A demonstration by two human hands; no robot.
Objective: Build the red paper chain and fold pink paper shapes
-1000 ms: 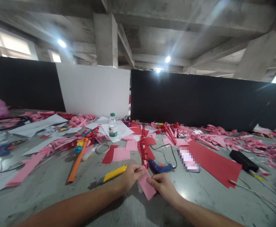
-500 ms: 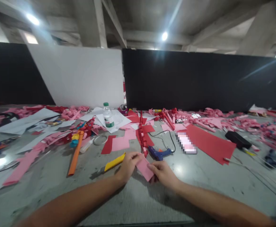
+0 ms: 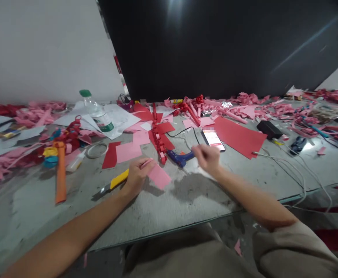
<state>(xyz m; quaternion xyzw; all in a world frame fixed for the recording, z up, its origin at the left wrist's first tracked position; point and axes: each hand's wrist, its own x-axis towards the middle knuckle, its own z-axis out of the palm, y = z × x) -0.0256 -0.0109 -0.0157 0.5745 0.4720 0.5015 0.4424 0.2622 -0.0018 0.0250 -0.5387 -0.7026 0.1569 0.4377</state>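
My left hand (image 3: 140, 173) pinches a small pink paper piece (image 3: 159, 176) at its upper left edge and holds it just above the table. Beneath that hand lies a yellow utility knife (image 3: 119, 179), partly covered. My right hand (image 3: 208, 157) is closed, somewhat blurred, around the handle end of a blue hot glue gun (image 3: 178, 157) that lies on the table. A red paper chain (image 3: 159, 143) stretches away from me beside the gun. Left of it are pink paper sheets (image 3: 128, 152) and a red paper strip (image 3: 111, 155).
A phone (image 3: 213, 139) with a lit screen and a large red sheet (image 3: 238, 137) are at right. Beyond are a black box (image 3: 269, 129) and white cables (image 3: 296, 159). At left stand a bottle (image 3: 99, 116), a tape ring (image 3: 97, 150) and an orange roll (image 3: 60, 173). Pink scraps line the back.
My right hand has let go of the pink paper and moved right to the glue gun's handle. The left hand keeps the paper. My view has tilted down and turned right.
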